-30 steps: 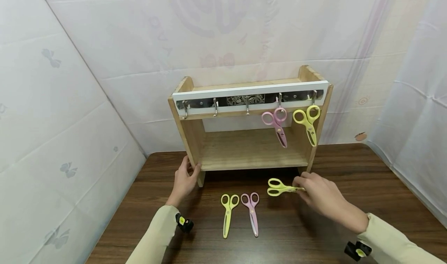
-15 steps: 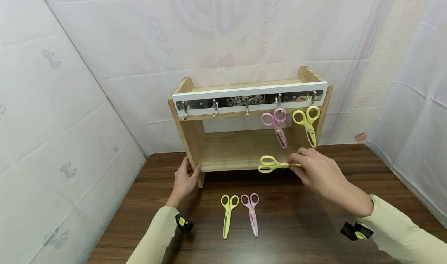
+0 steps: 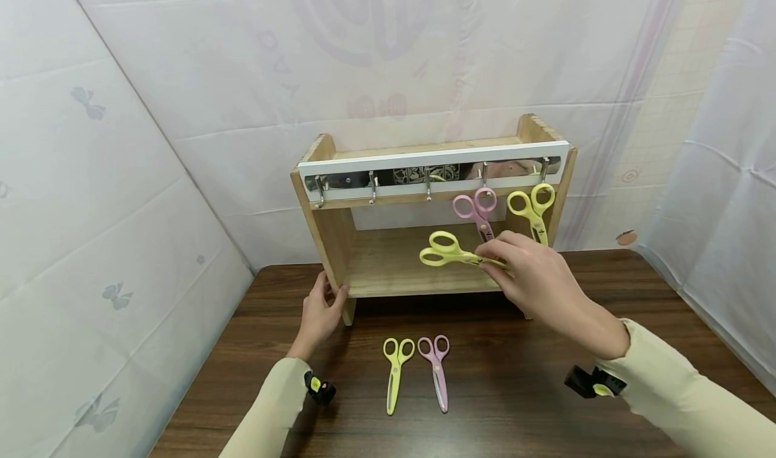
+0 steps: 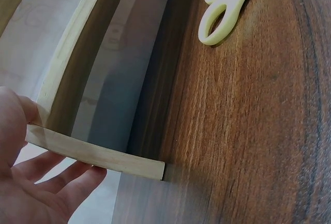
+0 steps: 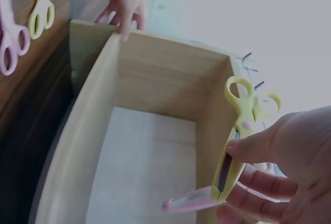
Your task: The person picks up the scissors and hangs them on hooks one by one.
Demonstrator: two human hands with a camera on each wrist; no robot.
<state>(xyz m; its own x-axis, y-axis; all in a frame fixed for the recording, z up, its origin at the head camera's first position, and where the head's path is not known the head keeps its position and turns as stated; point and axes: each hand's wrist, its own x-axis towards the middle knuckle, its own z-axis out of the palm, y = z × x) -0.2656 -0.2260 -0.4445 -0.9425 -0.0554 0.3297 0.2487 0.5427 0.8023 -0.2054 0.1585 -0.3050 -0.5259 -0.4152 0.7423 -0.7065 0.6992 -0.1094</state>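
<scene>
My right hand pinches a pair of yellow scissors by the blades, handle loops pointing left, before the wooden shelf. In the right wrist view thumb and fingers lie on either side of the blades. My left hand grips the shelf's lower left side panel, thumb in front and fingers behind. Pink scissors and other yellow scissors hang from the two rightmost hooks, their blades partly hidden by my right hand. On the table lie yellow scissors and pink scissors, tips toward me.
A white rail with several metal hooks runs along the shelf's upper front; the three left hooks hold nothing. The shelf stands on a dark wood table. Patterned white cloth hangs behind and at both sides.
My right hand has lifted the yellow scissors from low over the table, up and to the left, to in front of the shelf's opening. The left hand has stayed in place.
</scene>
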